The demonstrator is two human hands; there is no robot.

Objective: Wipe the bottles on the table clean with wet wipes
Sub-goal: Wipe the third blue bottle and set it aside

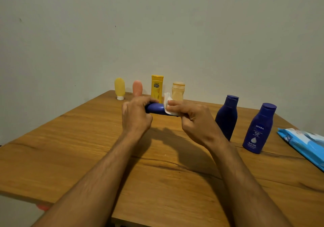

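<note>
White "NIVEA" on the front of the blue bottle [258, 130], "body milk" just below it, a smaller line near its base, perhaps "5in1 care", wipes pack [303, 144] just right of that bottle, white letters cut off and unreadable, yellow bottle [157, 88] well left of it and farther back, dark oval logo too small to read

Pale wall [157, 25] — small marks, pinkish object [43, 207]

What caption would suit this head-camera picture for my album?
Left hand holds a blue bottle sideways over the table while the right hand rubs it with a wet wipe.
</note>
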